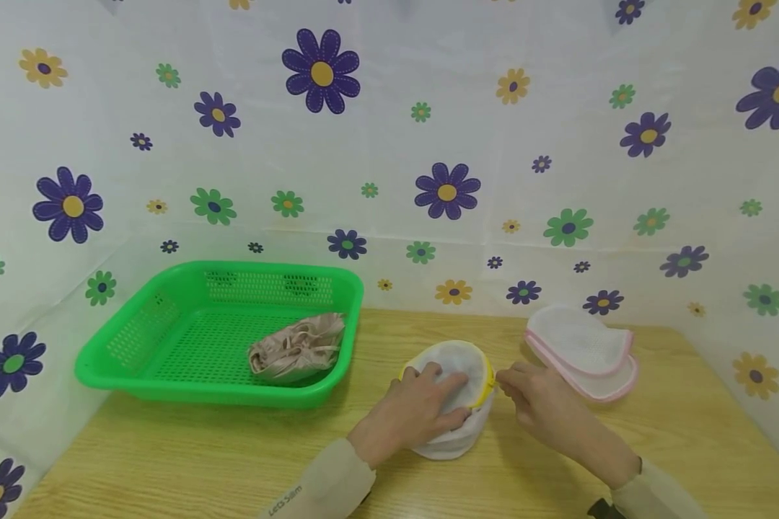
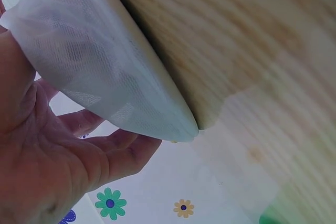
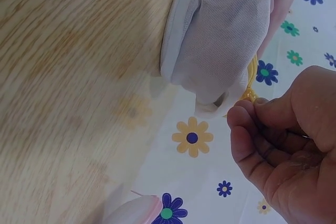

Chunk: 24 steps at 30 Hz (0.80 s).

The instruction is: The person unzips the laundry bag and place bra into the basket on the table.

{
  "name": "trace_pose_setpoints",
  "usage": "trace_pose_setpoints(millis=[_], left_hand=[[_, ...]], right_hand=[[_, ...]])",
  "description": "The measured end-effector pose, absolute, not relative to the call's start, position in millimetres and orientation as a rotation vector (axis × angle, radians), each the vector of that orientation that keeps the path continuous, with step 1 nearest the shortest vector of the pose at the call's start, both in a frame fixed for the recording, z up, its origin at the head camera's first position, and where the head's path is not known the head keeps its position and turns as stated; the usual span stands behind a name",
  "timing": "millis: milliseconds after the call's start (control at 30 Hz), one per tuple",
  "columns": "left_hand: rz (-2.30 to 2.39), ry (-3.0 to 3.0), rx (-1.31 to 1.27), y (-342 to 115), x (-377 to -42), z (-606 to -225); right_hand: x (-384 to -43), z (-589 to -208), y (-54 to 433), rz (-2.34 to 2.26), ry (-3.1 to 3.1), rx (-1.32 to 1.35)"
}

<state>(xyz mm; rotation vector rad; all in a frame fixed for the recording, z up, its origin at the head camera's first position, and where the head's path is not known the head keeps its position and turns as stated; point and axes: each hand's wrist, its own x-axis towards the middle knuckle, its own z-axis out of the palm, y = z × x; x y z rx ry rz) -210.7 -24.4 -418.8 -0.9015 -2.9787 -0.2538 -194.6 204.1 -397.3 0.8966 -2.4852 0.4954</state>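
Observation:
A round white mesh laundry bag (image 1: 451, 440) with a yellow zipper (image 1: 489, 386) around its top stands on the table. My left hand (image 1: 415, 407) rests on the bag's top, fingers spread over the mesh; in the left wrist view its fingers lie along the top of the bag (image 2: 105, 66). At the right side of the zipper, my right hand (image 1: 542, 404) pinches the yellow zipper pull (image 3: 249, 96) between thumb and curled fingers. Most of the pull is hidden by the fingertips.
To the left stands a green plastic basket (image 1: 217, 393) with a crumpled beige shiny cloth (image 1: 298, 349) inside. White mesh pieces with pink trim (image 1: 581, 349) lie at the right, just beyond my right hand. A flowered sheet (image 1: 376, 144) hangs behind the wooden table (image 1: 169, 454).

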Motion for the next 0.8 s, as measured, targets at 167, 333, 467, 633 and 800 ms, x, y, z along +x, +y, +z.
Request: trace_pose_setpoints(millis=[167,333,467,633,800], left_hand=[[-0.262,-2.993,-0.890,-23.6,-211.4,-419.4],[-0.261,-2.999,-0.887,-23.1,-211.1,-419.2],[-0.272,-3.007,-0.886,-22.9,-210.8,-418.8],[-0.297,-3.021,-0.881,-22.4,-210.5,-418.5],[-0.290,-3.027,-0.879,-22.4,-211.0,-418.2]], right_hand=[[-193.0,-396.1,203.0,0.495,-2.514,0.880],[-190.8,-395.3,202.3,0.501,-2.558,0.856],[-189.6,-395.5,202.1,0.512,-2.561,0.856],[-188.9,-396.2,202.3,0.521,-2.544,0.868],[-188.8,-397.3,202.4,0.525,-2.532,0.882]])
